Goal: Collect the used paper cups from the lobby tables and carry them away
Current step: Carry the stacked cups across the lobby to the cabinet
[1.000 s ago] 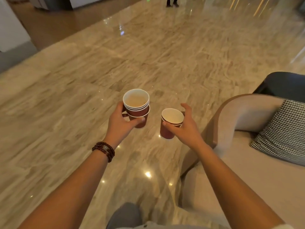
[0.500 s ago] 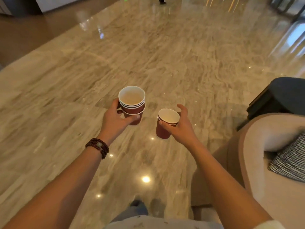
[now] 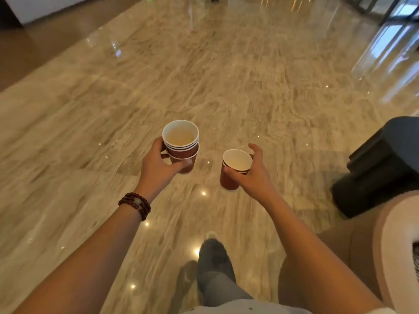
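1. Red paper cups, nested into a stack [image 3: 181, 146], sit upright in the left hand [image 3: 158, 168], thumb and fingers wrapped round the lowest cup; the top cup holds pale liquid.
2. Red too, a single cup [image 3: 233, 169] is gripped by the right hand [image 3: 254, 177], thumb at its rim, fingers curled behind.
3. Both are held apart above the polished marble floor [image 3: 249, 75].
4. A beaded bracelet [image 3: 136, 205] circles the left wrist; a beige armchair [image 3: 390, 257] stands to the right.

One head-worn wide view — looking forward and down, close over the marble floor [image 3: 226, 87].
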A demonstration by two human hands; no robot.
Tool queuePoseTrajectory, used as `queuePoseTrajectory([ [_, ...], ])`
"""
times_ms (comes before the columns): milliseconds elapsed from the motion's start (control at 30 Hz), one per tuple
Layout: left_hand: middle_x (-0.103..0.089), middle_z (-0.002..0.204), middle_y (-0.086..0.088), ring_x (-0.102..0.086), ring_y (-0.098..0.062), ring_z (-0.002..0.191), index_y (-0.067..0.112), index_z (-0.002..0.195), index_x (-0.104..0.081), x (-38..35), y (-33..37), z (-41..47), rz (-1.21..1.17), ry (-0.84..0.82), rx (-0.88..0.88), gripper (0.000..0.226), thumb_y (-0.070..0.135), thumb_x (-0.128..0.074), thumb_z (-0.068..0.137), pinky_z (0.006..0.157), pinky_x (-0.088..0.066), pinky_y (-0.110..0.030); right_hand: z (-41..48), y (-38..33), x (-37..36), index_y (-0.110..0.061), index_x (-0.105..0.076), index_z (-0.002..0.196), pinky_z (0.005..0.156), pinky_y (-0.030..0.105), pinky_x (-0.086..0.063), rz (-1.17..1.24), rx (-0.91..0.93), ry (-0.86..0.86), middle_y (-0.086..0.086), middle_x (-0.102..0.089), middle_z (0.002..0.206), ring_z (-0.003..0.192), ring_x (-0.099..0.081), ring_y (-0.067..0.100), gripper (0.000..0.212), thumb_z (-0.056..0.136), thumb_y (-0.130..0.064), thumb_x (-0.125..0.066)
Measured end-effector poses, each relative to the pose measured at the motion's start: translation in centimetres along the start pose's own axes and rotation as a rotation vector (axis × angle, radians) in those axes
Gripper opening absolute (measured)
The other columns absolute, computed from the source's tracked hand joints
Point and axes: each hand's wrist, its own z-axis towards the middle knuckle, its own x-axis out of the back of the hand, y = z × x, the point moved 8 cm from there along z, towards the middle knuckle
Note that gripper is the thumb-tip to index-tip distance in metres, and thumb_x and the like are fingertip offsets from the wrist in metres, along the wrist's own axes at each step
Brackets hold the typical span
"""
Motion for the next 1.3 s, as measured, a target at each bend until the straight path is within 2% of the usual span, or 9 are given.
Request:
queuePoseTrajectory([
  [67, -0.058, 0.115, 0.017, -0.055, 0.003, 0.102, 0.027, 0.125, -0.049, -1.0, -0.7, 4.0, -0.004, -0.002, 0.004, 0.071, 0.030, -0.086, 0.065, 0.083, -0.045, -0.019, 4.2, 0.2, 0.0, -0.029, -0.017, 0.141, 0.102, 0.053, -0.038, 0.008, -0.004, 0.015, -0.003, -0.046, 0.121, 0.118, -0.050, 0.025, 0.094, 0.071, -0.046, -0.077],
  [167, -0.057, 0.114, 0.022, -0.054, 0.005, 0.102, 0.034, 0.122, -0.048, -2.6, -1.0, 9.9, -0.020, -0.003, 0.001, 0.068, 0.030, -0.086, 0.065, 0.080, -0.044, -0.017, 10.6, 0.1, 0.4, -0.026, -0.017, 0.142, 0.102, 0.052, -0.039, 0.014, 0.008, 0.027, 0.002, -0.046, 0.126, 0.118, -0.050, 0.026, 0.095, 0.071, -0.043, -0.078],
  [433, -0.057, 0.118, 0.019, -0.055, 0.007, 0.101, 0.029, 0.130, -0.047, -6.9, -0.7, 27.6, -0.046, 0.024, -0.005, 0.077, 0.031, -0.086, 0.064, 0.078, -0.043, -0.014, 29.2, -0.6, 1.7, -0.030, -0.018, 0.141, 0.103, 0.053, -0.037, 0.012, 0.004, 0.000, -0.003, -0.047, 0.119, 0.116, -0.051, 0.025, 0.096, 0.069, -0.042, -0.079],
  [600, -0.058, 0.116, 0.022, -0.055, 0.010, 0.100, 0.036, 0.124, -0.047, -8.9, -1.4, 36.6, -0.044, 0.000, 0.000, 0.072, 0.032, -0.086, 0.063, 0.080, -0.044, -0.017, 37.9, -0.4, 2.6, -0.030, -0.018, 0.141, 0.102, 0.054, -0.038, 0.006, -0.008, 0.037, -0.005, -0.046, 0.119, 0.118, -0.050, 0.026, 0.095, 0.069, -0.040, -0.080],
  [700, -0.058, 0.122, 0.016, -0.055, 0.004, 0.105, 0.028, 0.132, -0.047, -9.8, -2.6, 42.0, -0.045, -0.006, -0.005, 0.081, 0.031, -0.087, 0.063, 0.083, -0.045, -0.019, 42.7, 0.0, 2.5, -0.029, -0.018, 0.142, 0.098, 0.047, -0.043, 0.017, -0.022, 0.070, -0.005, -0.044, 0.118, 0.115, -0.051, 0.025, 0.096, 0.069, -0.037, -0.081],
  [867, -0.056, 0.115, 0.023, -0.055, 0.008, 0.102, 0.033, 0.127, -0.047, -11.6, -4.6, 51.7, -0.053, -0.043, -0.017, 0.076, 0.031, -0.087, 0.062, 0.081, -0.046, -0.018, 50.8, 1.3, 1.8, -0.031, -0.017, 0.141, 0.087, 0.034, -0.045, 0.041, -0.060, 0.127, 0.004, -0.047, 0.128, 0.113, -0.052, 0.023, 0.097, 0.068, -0.035, -0.082],
  [1000, -0.058, 0.116, 0.020, -0.054, 0.013, 0.098, 0.033, 0.126, -0.048, -13.3, -5.9, 60.6, -0.069, -0.083, -0.019, 0.076, 0.029, -0.087, 0.061, 0.073, -0.043, -0.008, 58.3, 1.4, 0.8, -0.028, -0.017, 0.142, 0.092, 0.040, -0.046, 0.031, -0.086, 0.159, 0.002, -0.048, 0.124, 0.113, -0.052, 0.025, 0.098, 0.068, -0.033, -0.081],
  [1100, -0.056, 0.112, 0.025, -0.053, 0.018, 0.096, 0.036, 0.123, -0.048, -14.3, -6.0, 66.8, -0.067, -0.121, -0.030, 0.074, 0.030, -0.087, 0.060, 0.076, -0.042, -0.012, 63.7, 0.8, 0.4, -0.028, -0.017, 0.142, 0.094, 0.043, -0.046, 0.044, -0.114, 0.185, 0.004, -0.048, 0.127, 0.115, -0.052, 0.026, 0.098, 0.068, -0.033, -0.082],
  [1300, -0.056, 0.116, 0.021, -0.054, 0.010, 0.101, 0.037, 0.124, -0.046, -16.3, -6.1, 79.3, -0.066, -0.190, -0.070, 0.075, 0.030, -0.087, 0.062, 0.079, -0.044, -0.015, 75.0, -1.0, 0.0, -0.028, -0.018, 0.142, 0.097, 0.046, -0.044, 0.056, -0.129, 0.265, 0.007, -0.045, 0.132, 0.116, -0.050, 0.026, 0.098, 0.068, -0.033, -0.081],
])
